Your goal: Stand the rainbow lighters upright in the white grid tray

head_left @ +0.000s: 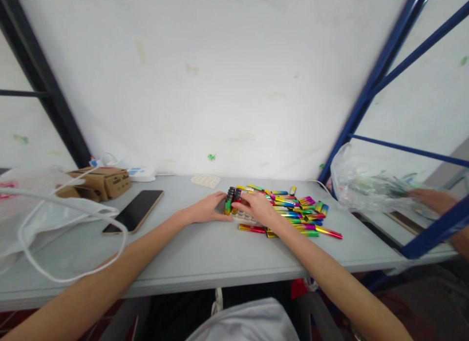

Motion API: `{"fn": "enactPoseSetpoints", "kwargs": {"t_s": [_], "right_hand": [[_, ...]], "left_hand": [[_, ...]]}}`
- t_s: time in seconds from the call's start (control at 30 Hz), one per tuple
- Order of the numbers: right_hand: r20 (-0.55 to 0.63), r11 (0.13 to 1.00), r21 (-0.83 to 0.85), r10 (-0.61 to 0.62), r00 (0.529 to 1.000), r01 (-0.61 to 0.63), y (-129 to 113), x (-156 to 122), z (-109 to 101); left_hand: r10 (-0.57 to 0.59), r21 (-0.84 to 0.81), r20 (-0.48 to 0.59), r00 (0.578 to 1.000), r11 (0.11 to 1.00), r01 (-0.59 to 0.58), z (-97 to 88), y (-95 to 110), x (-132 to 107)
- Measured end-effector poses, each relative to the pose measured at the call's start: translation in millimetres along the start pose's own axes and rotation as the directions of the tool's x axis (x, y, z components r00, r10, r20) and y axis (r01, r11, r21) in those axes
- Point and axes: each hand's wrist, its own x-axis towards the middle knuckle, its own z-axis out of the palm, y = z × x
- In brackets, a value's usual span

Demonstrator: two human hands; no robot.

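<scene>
Several shiny rainbow-coloured tubes with black tops [230,194] stand upright in rows in a pale holed tray [245,217]. My left hand [208,208] is at the left side of these rows, its thumb and fingers apart around the nearest tubes. From the right, my right hand [258,208] reaches over the tray, its fingers bent and closed on a tube at the standing rows. That tube is mostly hidden by the fingers. A loose pile of metallic multicoloured tubes [293,215] lies to the right of and partly behind my right hand.
A second holed tray [205,181] lies near the wall. On the left are a phone [135,211], a cardboard box [104,181], a plastic bag and a white cable [69,280]. Past the blue frame [361,106], another person's hand [434,199] is at a clear bag [351,180].
</scene>
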Motion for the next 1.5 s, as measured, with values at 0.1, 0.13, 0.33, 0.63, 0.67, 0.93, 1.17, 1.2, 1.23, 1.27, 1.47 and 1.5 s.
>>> {"fn": "enactPoseSetpoints", "kwargs": {"t_s": [0.1,0.13,0.33,0.63,0.67,0.93,1.17,1.2,1.23,1.27,1.47,1.5], "right_hand": [[0.023,0.995,-0.081,0.059,0.998,-0.057,-3.0,2.3,1.2],[0.029,0.994,-0.085,0.072,0.997,-0.069,-2.8,3.1,0.8],[0.098,1.000,-0.006,-0.014,0.995,0.014,4.9,3.4,-4.6],[0.063,0.994,0.080,0.073,0.995,-0.078,4.7,4.5,-1.1],[0.041,0.988,0.116,0.096,0.995,-0.100,10.8,3.8,-4.0],[0.009,0.916,-0.031,0.401,0.916,-0.401,91.0,3.6,1.7],[0.037,0.891,-0.022,0.453,0.891,-0.453,113.0,9.0,14.8],[0.033,0.891,-0.014,0.454,0.890,-0.454,114.2,8.9,14.1],[0.028,0.891,-0.005,0.454,0.891,-0.454,114.9,8.6,13.2],[0.020,0.892,-0.001,0.451,0.892,-0.452,115.2,8.3,12.1],[-0.121,0.811,0.386,0.517,0.848,-0.439,105.1,10.4,5.8],[-0.126,0.753,0.502,0.551,0.825,-0.426,101.5,11.1,4.2]], "left_hand": [[-0.009,0.012,0.003,1.000,1.000,0.009,-1.0,1.0,-0.2],[-0.011,0.016,0.004,1.000,1.000,0.010,-1.2,0.9,-0.4],[0.003,0.011,0.013,1.000,1.000,-0.003,-0.9,-1.4,-1.1],[-0.026,0.030,0.022,0.999,0.999,0.025,-1.9,1.5,-0.7],[-0.030,0.033,0.028,0.999,0.999,0.029,-2.3,2.2,-0.7],[-0.055,0.035,0.043,0.998,0.998,0.053,-5.3,7.4,0.2],[-0.034,0.017,0.011,0.999,0.999,0.034,-5.0,7.8,-0.2],[-0.031,0.014,0.008,1.000,0.999,0.030,-4.8,7.2,-0.3],[-0.029,0.013,0.006,1.000,0.999,0.029,-4.6,6.7,-0.2],[-0.029,0.011,0.004,1.000,1.000,0.029,-4.4,6.3,-0.2],[-0.039,0.015,0.024,0.999,0.999,0.039,-4.6,6.6,0.0],[-0.038,0.015,0.024,0.999,0.999,0.038,-4.7,6.8,0.0]]}}
